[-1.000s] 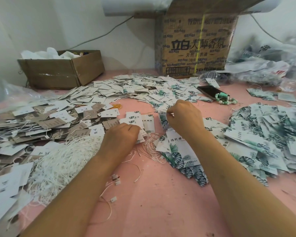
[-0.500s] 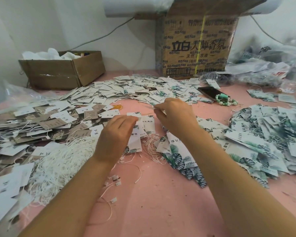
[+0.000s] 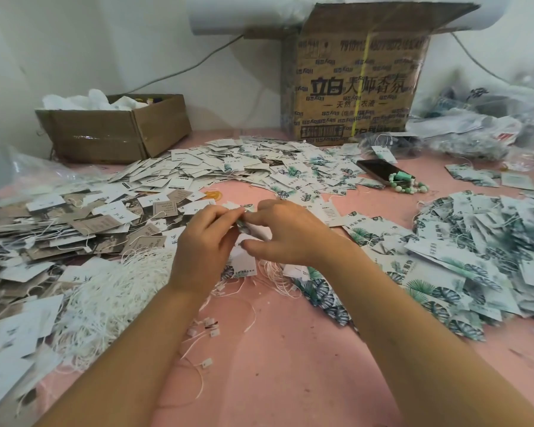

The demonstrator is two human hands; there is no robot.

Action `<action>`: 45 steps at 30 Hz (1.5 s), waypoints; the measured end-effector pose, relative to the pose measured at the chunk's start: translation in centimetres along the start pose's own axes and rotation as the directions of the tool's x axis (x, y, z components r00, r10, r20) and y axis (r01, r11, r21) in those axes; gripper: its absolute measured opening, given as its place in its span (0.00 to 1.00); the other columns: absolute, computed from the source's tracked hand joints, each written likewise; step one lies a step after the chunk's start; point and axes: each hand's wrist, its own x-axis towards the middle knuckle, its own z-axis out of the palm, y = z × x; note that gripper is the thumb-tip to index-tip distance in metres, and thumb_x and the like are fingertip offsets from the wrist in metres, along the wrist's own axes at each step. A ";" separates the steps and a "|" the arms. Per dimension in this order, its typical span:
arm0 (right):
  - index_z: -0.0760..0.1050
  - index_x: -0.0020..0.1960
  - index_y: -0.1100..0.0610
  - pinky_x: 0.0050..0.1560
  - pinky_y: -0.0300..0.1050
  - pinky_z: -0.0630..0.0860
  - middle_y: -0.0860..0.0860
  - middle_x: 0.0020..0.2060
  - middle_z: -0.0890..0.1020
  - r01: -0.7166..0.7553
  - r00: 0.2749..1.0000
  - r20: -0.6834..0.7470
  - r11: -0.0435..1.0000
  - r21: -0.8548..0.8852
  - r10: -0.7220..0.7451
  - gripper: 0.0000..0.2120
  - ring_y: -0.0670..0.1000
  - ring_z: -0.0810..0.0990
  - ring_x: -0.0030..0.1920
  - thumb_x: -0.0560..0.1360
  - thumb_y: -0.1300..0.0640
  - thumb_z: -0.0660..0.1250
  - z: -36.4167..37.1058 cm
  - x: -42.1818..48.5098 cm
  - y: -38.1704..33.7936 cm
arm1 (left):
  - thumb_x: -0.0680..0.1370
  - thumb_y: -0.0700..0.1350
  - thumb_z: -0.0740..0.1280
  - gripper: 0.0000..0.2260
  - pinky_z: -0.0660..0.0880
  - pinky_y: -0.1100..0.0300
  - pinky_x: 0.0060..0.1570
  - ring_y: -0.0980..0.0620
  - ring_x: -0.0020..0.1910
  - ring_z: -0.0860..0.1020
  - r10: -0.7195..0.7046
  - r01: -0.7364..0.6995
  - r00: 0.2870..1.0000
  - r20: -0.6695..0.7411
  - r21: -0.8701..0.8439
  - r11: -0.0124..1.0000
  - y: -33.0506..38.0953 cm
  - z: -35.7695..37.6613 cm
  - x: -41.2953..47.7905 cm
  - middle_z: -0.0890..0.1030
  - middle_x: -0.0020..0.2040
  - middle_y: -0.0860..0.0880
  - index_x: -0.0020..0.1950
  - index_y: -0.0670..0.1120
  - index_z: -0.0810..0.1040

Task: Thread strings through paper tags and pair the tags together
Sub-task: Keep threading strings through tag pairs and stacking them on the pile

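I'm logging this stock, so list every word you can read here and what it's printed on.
"立白 大师香氛": large print on the tall cardboard box.
"天然…衣液": smaller line beneath, one character hidden behind the yellow strap.
Digits along the box top, print on the paper tags and brown tags: too blurred to read.

Left hand (image 3: 204, 241) and right hand (image 3: 288, 233) on one leaf-print tag (image 3: 246, 225)

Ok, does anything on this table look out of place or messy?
Yes. A dark phone and a green bead bracelet lie on the pink table beside the far tag pile, unrelated to the tag work. A few loose strings lie apart from the string heap. The left hand and right hand pinch a tag.
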 end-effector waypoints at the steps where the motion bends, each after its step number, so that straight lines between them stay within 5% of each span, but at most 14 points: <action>1: 0.79 0.52 0.58 0.34 0.41 0.62 0.43 0.34 0.70 -0.030 0.999 -0.032 0.994 0.107 0.033 0.16 0.45 0.70 0.35 0.74 0.47 0.63 0.2 0.0 0.0 | 0.69 0.30 0.68 0.13 0.74 0.58 0.46 0.41 0.42 0.80 -0.009 0.009 1.000 -0.021 -0.002 1.000 -0.1 -0.1 0.0 0.80 0.44 0.38 0.54 0.33 0.80; 3: 0.79 0.54 0.58 0.34 0.37 0.64 0.41 0.33 0.75 -0.183 0.964 -0.119 0.920 0.345 0.236 0.21 0.39 0.68 0.31 0.75 0.42 0.61 0.3 0.0 0.2 | 0.67 0.27 0.69 0.14 0.73 0.59 0.46 0.41 0.43 0.80 -0.027 0.027 0.998 -0.050 0.000 1.000 -0.2 -0.2 -0.1 0.81 0.44 0.37 0.52 0.33 0.81; 5: 0.76 0.35 0.56 0.30 0.38 0.62 0.44 0.23 0.66 -0.347 0.875 -0.113 0.774 0.530 0.470 0.20 0.43 0.61 0.23 0.75 0.41 0.60 0.4 0.0 0.9 | 0.66 0.25 0.70 0.16 0.73 0.57 0.47 0.40 0.44 0.81 -0.026 0.027 0.997 -0.071 0.007 1.000 -0.4 -0.3 -0.1 0.81 0.45 0.37 0.52 0.33 0.81; 7: 0.67 0.28 0.56 0.31 0.39 0.58 0.47 0.22 0.59 -0.460 0.802 -0.013 0.631 0.624 0.597 0.23 0.48 0.57 0.23 0.74 0.42 0.64 0.3 0.1 1.4 | 0.65 0.24 0.70 0.16 0.74 0.56 0.48 0.42 0.44 0.81 0.006 -0.005 0.995 -0.102 0.011 1.000 -0.4 -0.3 0.0 0.81 0.45 0.37 0.52 0.33 0.81; 10: 0.73 0.39 0.61 0.28 0.40 0.57 0.50 0.26 0.60 -0.522 0.751 0.199 0.381 0.763 0.630 0.18 0.49 0.58 0.25 0.73 0.44 0.67 0.0 0.1 1.3 | 0.66 0.24 0.70 0.15 0.74 0.59 0.51 0.48 0.46 0.76 0.074 -0.074 0.987 -0.140 0.001 0.997 -0.1 -0.1 0.1 0.81 0.44 0.37 0.52 0.33 0.81; 13: 0.69 0.38 0.57 0.22 0.35 0.59 0.49 0.25 0.66 -0.538 0.709 0.372 0.119 0.835 0.599 0.14 0.47 0.61 0.22 0.73 0.50 0.69 -0.2 0.1 1.1 | 0.68 0.24 0.69 0.14 0.73 0.60 0.51 0.50 0.46 0.75 0.121 -0.124 0.982 -0.148 -0.011 0.992 0.4 0.3 0.2 0.80 0.43 0.38 0.52 0.32 0.81; 17: 0.75 0.42 0.61 0.25 0.37 0.69 0.52 0.24 0.78 -0.507 0.696 0.417 -0.012 0.862 0.584 0.07 0.49 0.74 0.23 0.72 0.58 0.70 -1.0 -0.1 1.1 | 0.74 0.33 0.63 0.10 0.74 0.62 0.53 0.50 0.47 0.75 0.189 -0.197 0.973 -0.134 -0.046 0.979 1.0 0.6 0.4 0.80 0.44 0.38 0.51 0.33 0.81; 21: 0.76 0.43 0.62 0.29 0.41 0.75 0.53 0.28 0.81 -0.464 0.696 0.372 -0.010 0.886 0.614 0.05 0.50 0.78 0.26 0.71 0.61 0.70 -1.5 -0.2 1.7 | 0.65 0.26 0.57 0.23 0.70 0.64 0.60 0.53 0.54 0.73 0.086 -0.113 0.991 -0.105 -0.293 0.949 1.6 0.6 0.2 0.76 0.52 0.43 0.57 0.40 0.75; 25: 0.77 0.43 0.61 0.27 0.38 0.74 0.52 0.28 0.82 -0.478 0.754 0.350 0.099 0.873 0.556 0.05 0.48 0.79 0.25 0.71 0.61 0.70 -1.7 -0.4 2.1 | 0.68 0.30 0.55 0.23 0.76 0.59 0.54 0.55 0.52 0.73 -0.304 0.184 0.947 -0.103 -0.602 0.777 2.0 0.4 0.5 0.70 0.54 0.53 0.56 0.52 0.68; 27: 0.76 0.40 0.60 0.23 0.35 0.69 0.50 0.27 0.81 -0.510 0.788 0.365 0.195 0.838 0.496 0.05 0.47 0.77 0.24 0.71 0.59 0.71 -1.7 -0.4 2.1 | 0.74 0.38 0.61 0.18 0.77 0.62 0.44 0.56 0.47 0.76 -0.518 0.366 0.856 -0.010 -0.695 0.619 1.8 0.5 0.8 0.73 0.53 0.55 0.57 0.59 0.68; 29: 0.75 0.38 0.59 0.23 0.36 0.65 0.50 0.27 0.80 -0.532 0.802 0.389 0.244 0.811 0.453 0.07 0.47 0.75 0.24 0.71 0.58 0.71 -1.5 -0.3 2.1 | 0.75 0.44 0.69 0.17 0.77 0.62 0.38 0.56 0.45 0.79 -0.661 0.515 0.729 0.178 -0.779 0.358 1.6 0.5 1.2 0.77 0.51 0.56 0.57 0.61 0.69; 32: 0.76 0.37 0.60 0.23 0.36 0.61 0.53 0.28 0.76 -0.560 0.803 0.403 0.324 0.762 0.439 0.08 0.49 0.70 0.25 0.71 0.58 0.71 -1.3 -0.3 2.0 | 0.68 0.46 0.70 0.21 0.77 0.62 0.33 0.56 0.40 0.82 -0.651 0.555 0.665 0.366 -0.825 0.103 1.2 0.4 1.6 0.84 0.43 0.53 0.60 0.53 0.74; 36: 0.75 0.35 0.60 0.20 0.36 0.58 0.49 0.22 0.68 -0.557 0.801 0.365 0.368 0.744 0.475 0.11 0.47 0.61 0.23 0.71 0.56 0.71 -1.1 -0.2 2.0 | 0.71 0.42 0.68 0.13 0.77 0.63 0.30 0.56 0.37 0.82 -0.605 0.554 0.708 0.364 -0.817 0.156 1.4 0.6 1.6 0.85 0.41 0.52 0.54 0.52 0.77; 45: 0.76 0.39 0.60 0.26 0.41 0.61 0.49 0.23 0.70 -0.484 0.826 0.203 0.478 0.733 0.526 0.12 0.50 0.64 0.26 0.74 0.52 0.68 -1.1 -0.1 1.4 | 0.75 0.37 0.68 0.11 0.79 0.58 0.31 0.54 0.36 0.82 -0.599 0.595 0.722 0.346 -0.753 0.282 1.8 0.9 1.2 0.85 0.41 0.50 0.51 0.52 0.77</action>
